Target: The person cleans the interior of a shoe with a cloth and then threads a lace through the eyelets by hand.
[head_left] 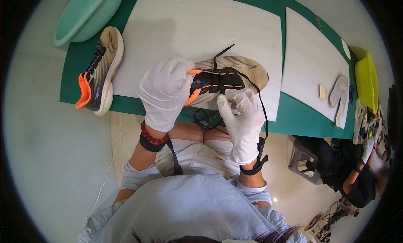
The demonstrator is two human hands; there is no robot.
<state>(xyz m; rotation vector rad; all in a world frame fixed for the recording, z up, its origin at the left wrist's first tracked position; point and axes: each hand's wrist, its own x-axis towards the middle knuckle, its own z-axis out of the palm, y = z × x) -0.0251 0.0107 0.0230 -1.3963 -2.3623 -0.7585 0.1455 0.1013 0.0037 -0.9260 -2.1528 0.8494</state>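
A beige and black sneaker (252, 71) with orange lining lies on its sole, toe to the right. My left hand (166, 92), in a white glove, is closed around its collar at the heel end. At the near row of eyelets, my gloved right hand (244, 119) has thumb and fingers pinched on the black shoelace (221, 91); the pinch point is partly hidden. One loose lace end (222, 51) points away beyond the shoe. Another length of lace (262, 104) loops over the toe side and hangs down past my right wrist.
The matching sneaker (103, 71) stands at the left, near a mint-green basin (86, 16). Under the work is a white board (201, 25) on a green table (300, 117). Insoles (339, 92) lie on a second board (310, 58), beside a yellow basin (367, 81). Another person (357, 176) sits at right.
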